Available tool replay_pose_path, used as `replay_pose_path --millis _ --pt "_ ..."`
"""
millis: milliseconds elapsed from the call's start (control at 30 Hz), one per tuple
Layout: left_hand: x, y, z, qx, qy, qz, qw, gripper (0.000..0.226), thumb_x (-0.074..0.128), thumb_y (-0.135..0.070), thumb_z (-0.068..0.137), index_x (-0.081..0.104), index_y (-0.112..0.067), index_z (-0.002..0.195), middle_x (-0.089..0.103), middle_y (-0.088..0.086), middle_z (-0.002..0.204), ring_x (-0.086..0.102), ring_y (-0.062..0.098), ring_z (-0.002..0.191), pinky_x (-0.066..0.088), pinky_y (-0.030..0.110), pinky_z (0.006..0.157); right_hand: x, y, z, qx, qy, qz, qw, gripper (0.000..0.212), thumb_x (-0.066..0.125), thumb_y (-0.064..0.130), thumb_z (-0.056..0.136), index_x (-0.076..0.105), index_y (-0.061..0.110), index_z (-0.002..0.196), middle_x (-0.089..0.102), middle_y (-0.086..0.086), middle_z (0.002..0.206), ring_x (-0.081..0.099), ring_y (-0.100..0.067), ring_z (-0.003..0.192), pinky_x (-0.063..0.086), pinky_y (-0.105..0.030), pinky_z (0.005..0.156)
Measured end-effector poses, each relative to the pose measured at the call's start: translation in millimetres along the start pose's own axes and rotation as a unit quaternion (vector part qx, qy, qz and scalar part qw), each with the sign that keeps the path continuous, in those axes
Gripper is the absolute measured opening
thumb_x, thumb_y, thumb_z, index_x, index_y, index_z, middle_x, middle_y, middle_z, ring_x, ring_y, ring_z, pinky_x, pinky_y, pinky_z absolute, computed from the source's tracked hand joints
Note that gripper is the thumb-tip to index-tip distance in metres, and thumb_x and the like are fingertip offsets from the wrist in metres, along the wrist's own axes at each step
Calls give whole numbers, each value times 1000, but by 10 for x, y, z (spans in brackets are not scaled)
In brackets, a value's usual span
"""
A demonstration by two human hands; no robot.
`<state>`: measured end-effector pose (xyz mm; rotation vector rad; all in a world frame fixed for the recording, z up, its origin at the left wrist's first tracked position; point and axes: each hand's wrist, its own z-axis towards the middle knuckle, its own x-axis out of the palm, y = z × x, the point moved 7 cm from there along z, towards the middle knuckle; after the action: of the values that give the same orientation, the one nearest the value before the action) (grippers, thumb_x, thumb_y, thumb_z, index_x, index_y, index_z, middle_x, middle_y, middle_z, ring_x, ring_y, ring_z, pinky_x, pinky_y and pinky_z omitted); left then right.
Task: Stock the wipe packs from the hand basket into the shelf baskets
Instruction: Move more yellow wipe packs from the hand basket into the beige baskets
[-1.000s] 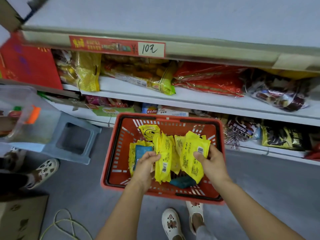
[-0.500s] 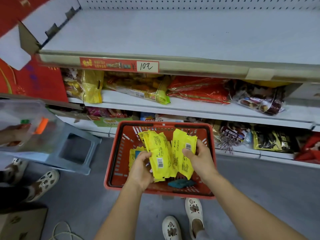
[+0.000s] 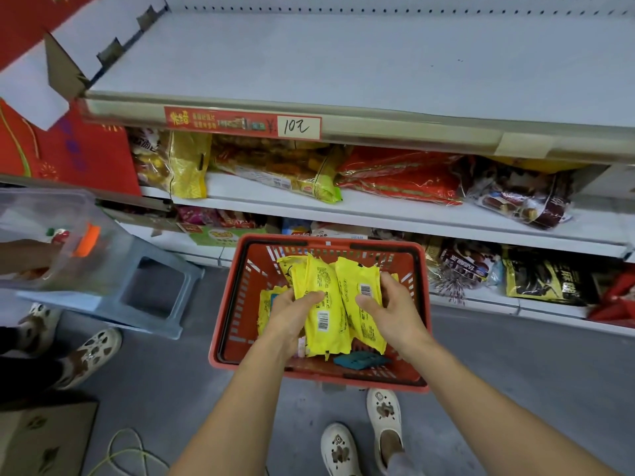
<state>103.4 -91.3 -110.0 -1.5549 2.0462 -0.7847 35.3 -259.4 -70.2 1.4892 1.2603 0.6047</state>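
Fingers [image 3: 305,298] grip flat glossy yellow wipe packs [image 3: 330,286] | slotted red basket [image 3: 237,304]

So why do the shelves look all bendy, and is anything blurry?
Head view: the wide-angle lens bows the shelf edge; the yellow wipe packs in the left hand and right hand are sharp; the clear bin looks hazy; light is even, with glints on the red bags.

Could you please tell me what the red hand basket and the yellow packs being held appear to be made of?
The red hand basket looks like rigid moulded plastic, matt, given its slotted walls. The yellow packs are probably thin plastic film with a slight sheen: they crease and show flat sealed ends.
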Motion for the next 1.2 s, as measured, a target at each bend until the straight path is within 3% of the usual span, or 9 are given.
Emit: replay_pose_path --millis 100,200,467,533,600,800,933,1100,1200 --pt "-66 -22 -57 6 0 -26 1000 22 74 -14 83 69 -11 105 75 8 99 71 24 90 56 39 79 -58 -40 -15 17 -10 24 1000 24 64 17 90 58 26 111 66 8 113 61 -10 107 47 -42 99" --pt "-40 -5 -131 -11 29 -84 996 24 72 -14 85 67 -11 108 74 13 105 69 33 99 55 53 87 -149 -15 -62 21 -37 44 998 21 65 18 90 58 22 110 67 7 110 62 -9 104 49 -38 94" --pt "373 -101 -537 -38 54 -124 990 35 62 -28 92 57 -10 122 73 17 104 70 34 87 56 38 53 -822 603 -388 -90 -201 79 972 3 64 15 90 61 15 90 66 3 80 59 -3 67 45 -15 58" --pt "524 -177 -658 -28 63 -114 991 34 59 -25 94 58 -7 122 72 18 105 69 34 86 57 38 52 -1107 785 -510 -134 -237 39 961 5 65 20 89 61 21 86 65 4 77 57 -12 68 45 -25 61" --pt "767 -258 -798 -22 86 -124 988 34 57 -24 95 60 -6 124 72 19 108 69 35 92 59 48 69 -1287 922 -618 -173 -231 -46 956 6 67 34 86 64 28 87 65 11 78 56 -9 70 45 -31 65" --pt "1944 -465 -1405 5 278 -223 934 81 41 -75 83 62 -12 129 62 19 129 60 35 117 51 50 94 -1597 922 -1087 -335 -79 -331 878 46 40 63 91 65 33 114 53 17 136 48 -8 123 32 -34 99" --pt "2709 -365 -1769 15 293 -216 931 57 56 -48 87 61 -9 128 68 17 117 69 32 97 57 46 81 -2370 790 -1364 -348 -70 -368 859 43 31 57 97 63 38 119 45 20 143 38 -8 134 22 -41 108" --pt "3643 -184 -2179 60 260 -200 943 36 46 -30 94 66 -10 115 72 15 108 70 30 88 56 46 77 -3939 604 -1664 -223 -255 -168 926 37 49 47 93 60 27 123 52 10 134 43 -7 124 31 -28 103" --pt "4186 -94 -2418 69 261 -167 948 33 44 -28 92 68 -11 105 73 15 101 70 30 81 58 42 70 -4658 305 -1733 -20 -198 36 979 37 57 43 91 62 13 112 65 -13 114 60 -13 89 47 -27 74"
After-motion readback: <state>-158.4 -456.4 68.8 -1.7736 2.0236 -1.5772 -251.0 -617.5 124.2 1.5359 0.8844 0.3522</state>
